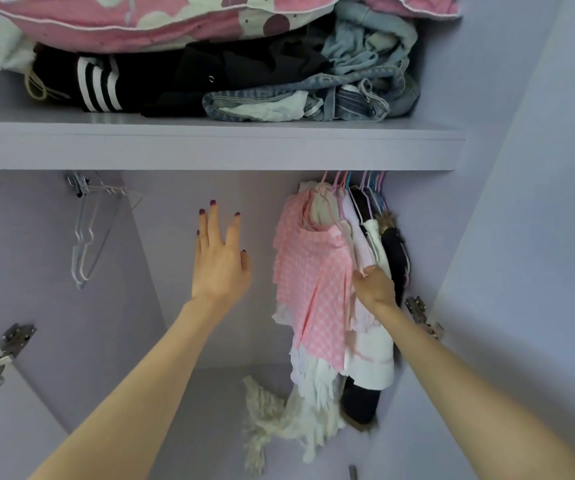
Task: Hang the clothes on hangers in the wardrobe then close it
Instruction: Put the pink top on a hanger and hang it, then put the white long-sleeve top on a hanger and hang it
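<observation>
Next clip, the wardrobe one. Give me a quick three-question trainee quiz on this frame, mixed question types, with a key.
1. True or false: the left hand grips a hanger.
2. The right hand is at: A) the folded pile on the shelf B) the hanging clothes C) a door hinge.
3. Fill in: the empty clear hangers hang at the ___ side of the wardrobe.

Key: 1 false, its fingers are spread and hold nothing; 2 B; 3 left.

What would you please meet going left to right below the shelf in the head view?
Door hinge → empty hangers → left hand → pink checked garment → right hand → dark fur-trimmed coat → right door hinge.
</observation>
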A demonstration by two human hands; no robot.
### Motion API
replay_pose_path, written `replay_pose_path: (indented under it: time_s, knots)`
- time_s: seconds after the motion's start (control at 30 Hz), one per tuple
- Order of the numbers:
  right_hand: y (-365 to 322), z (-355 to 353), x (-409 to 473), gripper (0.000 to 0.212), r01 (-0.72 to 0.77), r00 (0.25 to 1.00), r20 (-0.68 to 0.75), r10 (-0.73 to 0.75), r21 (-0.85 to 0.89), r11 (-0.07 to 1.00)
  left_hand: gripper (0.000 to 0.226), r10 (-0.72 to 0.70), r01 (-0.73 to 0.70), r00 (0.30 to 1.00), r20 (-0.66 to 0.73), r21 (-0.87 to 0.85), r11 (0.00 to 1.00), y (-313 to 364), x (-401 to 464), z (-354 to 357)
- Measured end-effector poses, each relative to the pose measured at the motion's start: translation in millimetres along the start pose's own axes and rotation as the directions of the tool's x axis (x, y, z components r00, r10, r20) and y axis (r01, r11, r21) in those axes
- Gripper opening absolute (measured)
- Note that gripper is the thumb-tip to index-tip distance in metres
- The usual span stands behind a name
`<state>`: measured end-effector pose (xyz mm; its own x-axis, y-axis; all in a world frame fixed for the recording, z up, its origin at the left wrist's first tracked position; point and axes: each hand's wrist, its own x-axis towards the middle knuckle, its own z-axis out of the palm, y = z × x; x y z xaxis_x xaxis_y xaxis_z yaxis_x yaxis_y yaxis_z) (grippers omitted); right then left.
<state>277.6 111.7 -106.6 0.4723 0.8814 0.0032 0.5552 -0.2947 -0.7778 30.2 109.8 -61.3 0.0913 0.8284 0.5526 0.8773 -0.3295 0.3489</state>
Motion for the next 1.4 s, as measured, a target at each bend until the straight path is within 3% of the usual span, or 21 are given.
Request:
replay_pose_path:
  time_s: [0.1,0.23,0.43,0.67,0.8,0.87,1.07,1.2,1.4]
  knots:
    - [25.2,-2.6,-50.5,0.041,0.037,0.994,0.107,-0.021,-0.143,0.989,0.053,-0.047,0.066,0.976,0.214,-0.084,0.994,1.6,-37.5,6.4]
    - [67.9,3.6,-120.6,0.034,0.057,0.974,0.227,0.007,-0.276,0.959,0.047,0.007,0.052,0.897,0.443,-0.122,0.991,7.1,-109.5,15.6]
    - [147.7,-4.0,-242.2,0.027,-0.015,0.918,0.374,0.133,-0.303,0.953,0.043,0.067,0.052,0.715,0.696,-0.148,0.988,30.7,-238.3,20.2]
    - [241.8,-40.3,-352.1,0.028,-0.163,0.857,0.435,0.276,-0.279,0.946,0.034,0.201,-0.033,0.525,0.827,-0.216,0.976,82.3,-352.0,37.9]
    - [305.5,-76.7,-402.0,0.019,-0.329,0.825,0.392,0.408,-0.254,0.910,0.027,0.296,-0.080,0.361,0.885,-0.286,0.955,123.5,-413.3,59.2]
    - [334.3,-98.6,-418.7,0.026,-0.410,0.809,0.356,0.468,-0.229,0.883,0.028,0.324,-0.105,0.281,0.903,-0.306,0.946,151.3,-432.8,70.6]
    - [432.9,-168.6,-439.7,0.028,-0.524,0.778,0.277,0.563,-0.206,0.826,0.030,0.415,-0.154,0.097,0.905,-0.399,0.904,263.1,-485.1,120.5]
    - [509.8,-211.3,-425.8,0.023,-0.552,0.773,0.244,0.586,-0.195,0.811,0.030,0.422,-0.128,0.031,0.906,-0.415,0.901,332.1,-523.7,181.7]
    - [617.6,-237.0,-381.6,0.024,-0.563,0.776,0.203,0.598,-0.206,0.801,0.031,0.319,-0.126,0.065,0.945,-0.310,0.942,382.9,-554.7,293.6]
